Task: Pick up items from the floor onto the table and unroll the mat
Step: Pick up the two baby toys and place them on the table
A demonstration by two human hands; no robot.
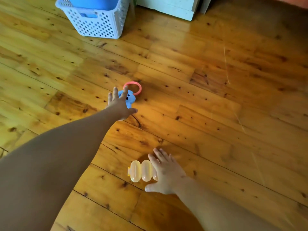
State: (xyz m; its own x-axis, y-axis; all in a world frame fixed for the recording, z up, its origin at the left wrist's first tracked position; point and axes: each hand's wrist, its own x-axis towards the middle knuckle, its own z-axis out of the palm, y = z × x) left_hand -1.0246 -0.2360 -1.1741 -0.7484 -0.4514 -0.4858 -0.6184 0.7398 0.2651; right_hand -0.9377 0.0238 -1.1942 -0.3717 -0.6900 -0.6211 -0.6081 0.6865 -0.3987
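Head view: left hand (119, 105) spread open over blue plastic toy with pink ring (130, 95), right hand (166, 172) open on translucent yellow three-lobed case (141, 170), both on wooden floor (216, 97); smooth case may slip from one-handed grip.

A home, likely a child's play space, is showing here: a knotty varnished wooden floor (200, 80) is lying underfoot, a perforated plastic basket (98, 22) is sitting by pale painted furniture (168, 7), and 2 small toys are lying about.
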